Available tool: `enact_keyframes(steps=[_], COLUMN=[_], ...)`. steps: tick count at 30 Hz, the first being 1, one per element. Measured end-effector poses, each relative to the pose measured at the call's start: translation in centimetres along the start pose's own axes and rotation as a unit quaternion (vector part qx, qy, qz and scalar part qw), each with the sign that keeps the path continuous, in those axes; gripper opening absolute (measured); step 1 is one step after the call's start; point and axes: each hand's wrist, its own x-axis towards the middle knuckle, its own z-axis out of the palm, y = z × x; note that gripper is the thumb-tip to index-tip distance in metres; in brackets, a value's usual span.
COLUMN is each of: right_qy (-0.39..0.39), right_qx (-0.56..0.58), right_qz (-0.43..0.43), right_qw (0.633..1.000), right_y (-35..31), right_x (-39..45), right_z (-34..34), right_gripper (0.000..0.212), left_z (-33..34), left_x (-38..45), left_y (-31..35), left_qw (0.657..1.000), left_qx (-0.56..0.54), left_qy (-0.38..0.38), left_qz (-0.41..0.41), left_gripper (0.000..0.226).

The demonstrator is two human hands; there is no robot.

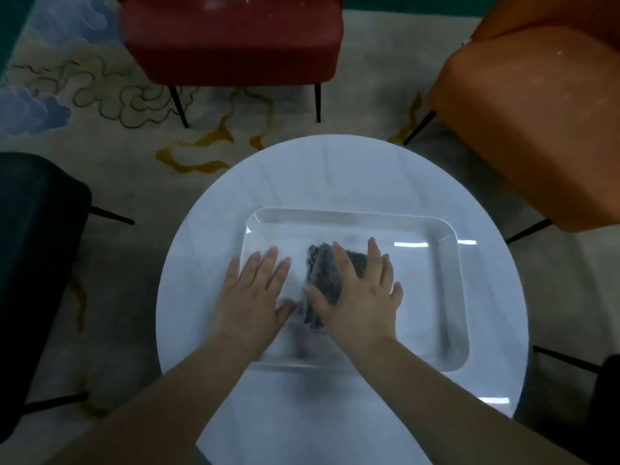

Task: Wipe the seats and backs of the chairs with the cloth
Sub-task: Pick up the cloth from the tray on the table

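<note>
Two flat hands: right hand point(360, 290) presses spread fingers on the cloth point(318, 266), left hand point(255, 290) beside it. Cloth looks soft, light; best pinched at an edge.

– What do we have in front of us?

– Our right hand point(359, 297) lies flat, fingers straight, on the grey cloth point(322, 273) inside the clear tray point(449, 297), which sits on the round white surface point(335, 169).

– And our left hand point(255, 297)?

– Flat too, over the tray's left part, just beside the cloth; we cannot tell if it touches.

– The chairs?

– We see a red chair point(231, 38) ahead, an orange chair point(536, 122) at right, a dark chair point(33, 250) at left, all on a patterned rug point(110, 95).
</note>
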Motion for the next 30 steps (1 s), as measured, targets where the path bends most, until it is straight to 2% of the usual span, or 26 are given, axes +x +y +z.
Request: enact_keyframes(steps=[3,6,11,15,19,23,30], right_qy=[-0.017,0.002,0.036,0.003,-0.054,-0.054,-0.066], right_qx=[-0.026,-0.032,-0.009,0.084,0.195,0.284,0.279], right_qz=[0.02,0.008,-0.017,-0.038,-0.007,-0.019,-0.075], right_qw=[0.999,0.999,0.999,0.996,0.979,0.957,0.955], right_y=[-0.4,0.2,0.3,0.5,0.9,1.4,0.3], right_x=[0.2,0.3,1.2,1.9,2.9,2.4,-1.3], right_z=[1.3,2.4,2.3,2.0,0.6,-1.4,-5.5], right_gripper=[0.087,0.09,0.077,0.067,0.061,0.047,0.046], left_z=[0.2,0.5,0.5,0.2,-0.8,-2.6,-5.2], left_x=[0.3,0.5,0.4,0.5,0.0,-2.1,-8.4], left_y=[-0.4,-0.6,-0.8,-0.8,-1.1,-1.5,-1.3], left_qw=[1.0,0.999,0.999,0.999,0.999,0.997,0.987], left_qx=[-0.002,-0.004,0.0,-0.01,-0.026,-0.065,-0.142], left_qy=[0.021,0.046,0.037,0.031,0.02,0.032,0.032], left_qz=[0.008,0.014,0.018,0.021,0.03,0.028,-0.065], left_gripper=[0.071,0.073,0.073,0.07,0.064,0.058,0.055])
